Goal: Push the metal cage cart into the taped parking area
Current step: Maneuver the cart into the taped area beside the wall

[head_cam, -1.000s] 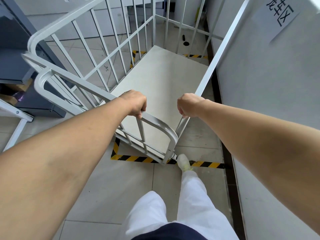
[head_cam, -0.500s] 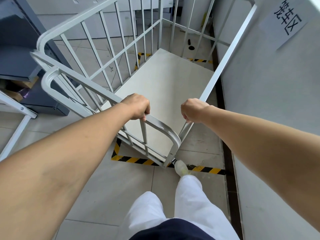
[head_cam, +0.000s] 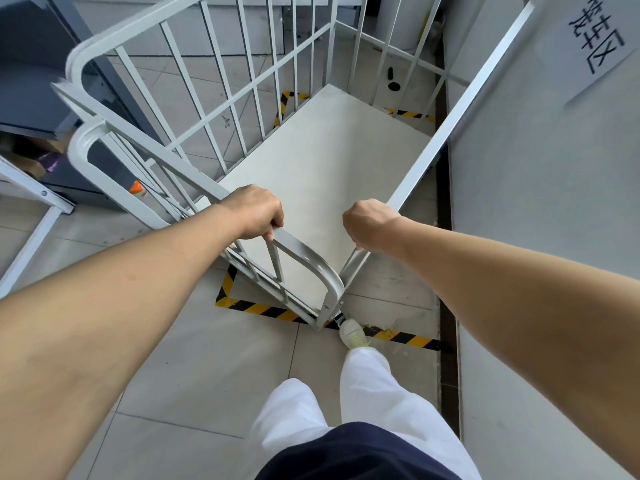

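Note:
The white metal cage cart [head_cam: 322, 157] stands in front of me beside the right wall, its flat deck bare. My left hand [head_cam: 254, 211] is closed around the near top rail of the cart. My right hand [head_cam: 369, 223] grips the right side rail close to the near corner. Yellow-and-black floor tape [head_cam: 256, 308] marks the parking area; its near strip runs under the cart's near corner, and more tape [head_cam: 410, 114] shows beyond the far end. The cart's near left end sits at an angle to the tape's left strip.
A grey wall [head_cam: 540, 209] with a paper sign [head_cam: 601, 39] runs along the right. A dark cabinet [head_cam: 31, 98] and a white frame [head_cam: 31, 216] stand to the left. My foot [head_cam: 351, 334] rests on the tape by the cart's corner. A small black object [head_cam: 393, 83] lies past the cart.
Both hands keep their grip on the rails. The cart has shifted slightly in view, with its left end swinging a little; my foot stays at the tape line.

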A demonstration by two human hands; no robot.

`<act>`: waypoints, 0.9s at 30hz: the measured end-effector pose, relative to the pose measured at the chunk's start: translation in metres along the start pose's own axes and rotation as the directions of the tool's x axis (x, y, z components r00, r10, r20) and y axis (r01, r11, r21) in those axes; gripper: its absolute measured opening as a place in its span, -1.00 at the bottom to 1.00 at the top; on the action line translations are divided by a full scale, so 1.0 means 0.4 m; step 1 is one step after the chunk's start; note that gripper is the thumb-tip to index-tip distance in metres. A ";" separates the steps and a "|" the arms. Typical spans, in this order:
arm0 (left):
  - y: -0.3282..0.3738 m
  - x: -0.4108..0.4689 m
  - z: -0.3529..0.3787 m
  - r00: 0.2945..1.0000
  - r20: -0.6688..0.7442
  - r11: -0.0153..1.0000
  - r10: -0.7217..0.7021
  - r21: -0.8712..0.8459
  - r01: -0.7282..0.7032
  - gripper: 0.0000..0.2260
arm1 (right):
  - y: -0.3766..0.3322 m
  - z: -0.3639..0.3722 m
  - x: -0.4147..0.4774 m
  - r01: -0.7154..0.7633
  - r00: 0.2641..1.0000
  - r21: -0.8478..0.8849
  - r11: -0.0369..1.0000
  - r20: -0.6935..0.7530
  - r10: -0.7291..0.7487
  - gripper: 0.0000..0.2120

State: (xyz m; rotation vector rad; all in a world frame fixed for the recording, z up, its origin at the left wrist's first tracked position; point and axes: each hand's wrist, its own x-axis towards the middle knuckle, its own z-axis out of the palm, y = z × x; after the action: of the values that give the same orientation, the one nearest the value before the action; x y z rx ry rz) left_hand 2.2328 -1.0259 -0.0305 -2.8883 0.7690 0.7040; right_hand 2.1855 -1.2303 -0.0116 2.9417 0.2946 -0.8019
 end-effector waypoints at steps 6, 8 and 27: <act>0.007 -0.010 0.006 0.999 -0.030 0.999 -0.015 0.034 0.016 -0.76 | 0.001 0.010 0.000 -0.020 0.999 0.073 0.997 -0.033 0.022 -0.75; 0.007 -0.010 0.002 1.000 -0.023 0.999 -0.018 0.029 0.019 -0.76 | 0.000 0.015 -0.002 -0.032 0.998 0.102 0.994 -0.041 0.037 -0.75; 0.022 -0.034 0.009 0.999 -0.052 1.000 0.006 -0.022 -0.007 -0.73 | -0.025 0.068 -0.014 -0.252 0.949 0.359 0.898 -0.091 0.303 -0.72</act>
State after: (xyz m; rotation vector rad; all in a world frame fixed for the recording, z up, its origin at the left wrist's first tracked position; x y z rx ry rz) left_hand 2.2165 -1.0267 -0.0273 -2.9356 0.7819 0.6450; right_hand 2.1653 -1.2251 -0.0324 3.2613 -0.2905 -0.6572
